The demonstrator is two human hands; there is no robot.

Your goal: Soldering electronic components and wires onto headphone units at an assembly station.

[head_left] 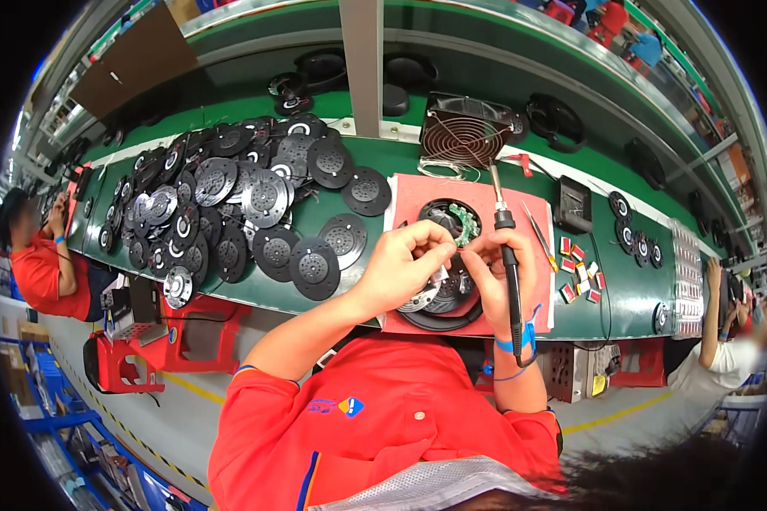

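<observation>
A black round housing (439, 321) lies on the pink mat (406, 200) in front of me, with a small green circuit board (464, 223) at its far end. My left hand (409, 262) is over the housing's left side, thumb and fingertips pinched together; what they grip is too small to make out. My right hand (504, 266) closes around a soldering iron (504, 218), its metal tip pointing up and away from the board. The right thumb and forefinger nearly meet the left fingertips beside the board. A blue wrist strap (520, 342) circles my right wrist.
Many black speaker discs (264, 200) are heaped at left. A fan with a round grille (464, 139) stands behind the mat. To the right are a yellow-handled tool (540, 236), several small red-and-white pieces (581, 271), a black box (573, 204) and a clear tray (687, 277). Co-workers sit on both sides.
</observation>
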